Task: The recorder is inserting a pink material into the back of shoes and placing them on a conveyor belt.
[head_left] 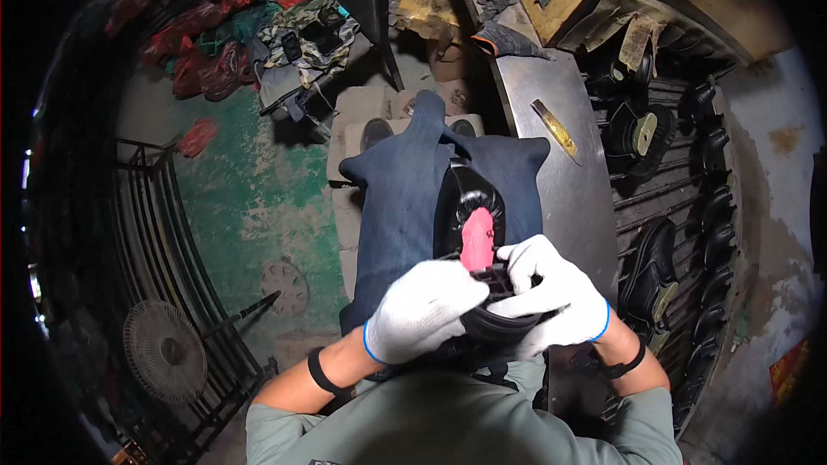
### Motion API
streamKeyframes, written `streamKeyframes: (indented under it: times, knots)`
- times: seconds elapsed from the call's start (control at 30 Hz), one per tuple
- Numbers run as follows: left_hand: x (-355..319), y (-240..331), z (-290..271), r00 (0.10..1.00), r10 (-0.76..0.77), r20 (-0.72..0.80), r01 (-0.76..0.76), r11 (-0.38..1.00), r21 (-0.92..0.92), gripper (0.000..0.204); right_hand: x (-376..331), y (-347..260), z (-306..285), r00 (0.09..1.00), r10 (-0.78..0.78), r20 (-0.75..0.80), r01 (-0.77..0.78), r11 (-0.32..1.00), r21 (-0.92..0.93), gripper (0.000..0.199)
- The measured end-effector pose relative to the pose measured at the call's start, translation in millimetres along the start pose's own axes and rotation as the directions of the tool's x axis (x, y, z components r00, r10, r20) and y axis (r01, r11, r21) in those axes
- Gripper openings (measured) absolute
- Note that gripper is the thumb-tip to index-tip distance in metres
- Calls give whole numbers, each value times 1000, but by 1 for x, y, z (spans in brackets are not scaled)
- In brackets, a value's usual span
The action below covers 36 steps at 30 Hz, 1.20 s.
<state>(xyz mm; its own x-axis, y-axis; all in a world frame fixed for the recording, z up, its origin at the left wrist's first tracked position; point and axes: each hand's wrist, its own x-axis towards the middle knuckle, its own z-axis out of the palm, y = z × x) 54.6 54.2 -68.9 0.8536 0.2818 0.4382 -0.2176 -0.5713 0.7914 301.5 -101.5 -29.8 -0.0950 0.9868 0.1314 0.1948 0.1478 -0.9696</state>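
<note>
On my lap, over a dark blue apron (392,207), lies a black shoe (457,198) with its shiny end pointing away from me. A pink piece (477,241) shows in its middle; I cannot tell whether it is a last or a lining. A black part with a gridded surface (494,280) curves up at the near end, between my hands. My left hand (428,310), in a white knit glove, grips that near end from the left. From the right my right hand (556,293), gloved too, closes its fingers on the same end.
A metal bench (560,181) at my right bears a yellow-handled blade (558,131) and a grey glove (510,40). Beyond it a rack holds several black shoes (650,271). At left stand a fan (165,351) and a metal-barred frame (164,232); red bags (226,69) lie farther off.
</note>
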Motion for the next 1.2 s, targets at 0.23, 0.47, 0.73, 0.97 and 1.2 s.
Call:
streamKeyframes:
  times: [0.23, 0.47, 0.73, 0.97, 1.2]
  knots:
    - [29, 23, 13, 773, -571, -276, 546, 821, -168, 52, 8, 11, 19, 860, 335, -385, -320, 942, 103, 58]
    - [70, 1, -8, 643, -739, -203, 758, 652, 29, 62, 49, 11, 6, 686, 560, -465, -647, 762, -37, 62]
    - [71, -6, -17, 572, -812, -119, 820, 565, 90, 40, 37, 26, 13, 791, 352, -500, -523, 814, -254, 75]
    - [64, 58, -10, 789, -511, -341, 585, 795, 159, 64, 35, -25, 53, 780, -122, -614, -299, 789, -537, 65]
    - [50, 102, -14, 782, -482, -395, 493, 866, -82, 118, 5, -56, 83, 798, -175, -576, -124, 889, -441, 44]
